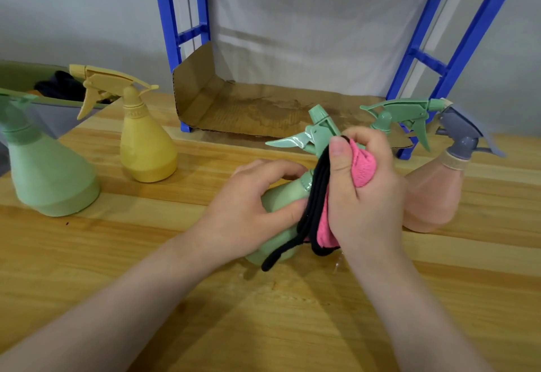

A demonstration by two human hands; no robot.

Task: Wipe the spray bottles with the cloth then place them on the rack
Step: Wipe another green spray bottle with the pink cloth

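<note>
Left hand (248, 210) grips green spray bottle (281, 199) mid-table; right hand (363, 193) clamps pink cloth (361, 166) against its neck; no writing legible

Green bottle (281, 196), pink black-edged cloth (361, 168), yellow bottle (146, 146), blue rack (456, 58)

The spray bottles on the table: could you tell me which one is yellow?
The yellow spray bottle standing upright left of centre, beside the blue rack; the others are green or peach-coloured.
</note>
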